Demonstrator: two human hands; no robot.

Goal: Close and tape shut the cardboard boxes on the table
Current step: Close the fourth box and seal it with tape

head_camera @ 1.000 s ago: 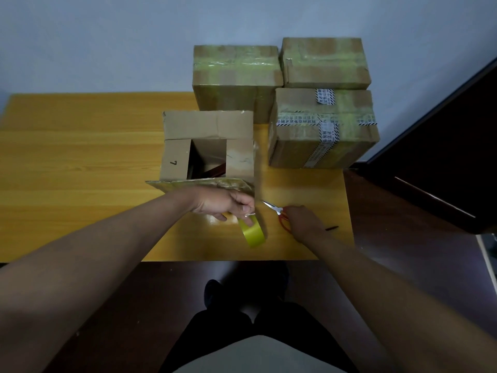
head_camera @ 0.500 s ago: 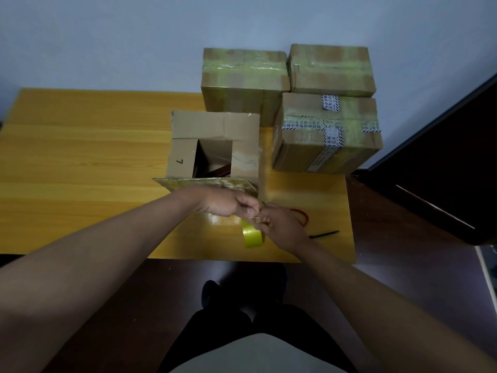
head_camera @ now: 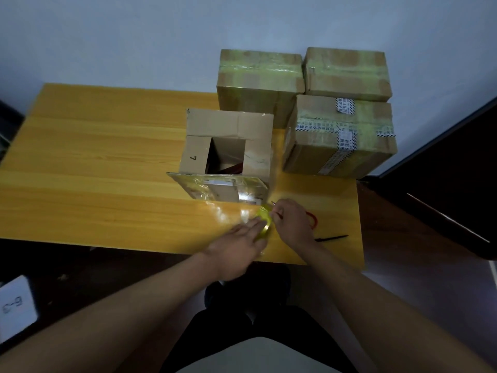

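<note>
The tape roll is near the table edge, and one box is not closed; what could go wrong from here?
1. The tape roll sits near the table edge between both hands; it may fall off.
2. The scissors point toward the left hand; a cut is possible.
3. The open box has loose flaps; tape may wrinkle.

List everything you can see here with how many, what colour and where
open box: 1, brown, table middle, near flap down
taped boxes: 3, brown, far right by the wall
tape roll: 1, yellow, near edge, between the hands
scissors: 1, red handles, in the right hand
pen: 1, black, near right edge
table: 1, yellow wood
left hand: fingers straight, on the roll
right hand: grips scissors
</note>
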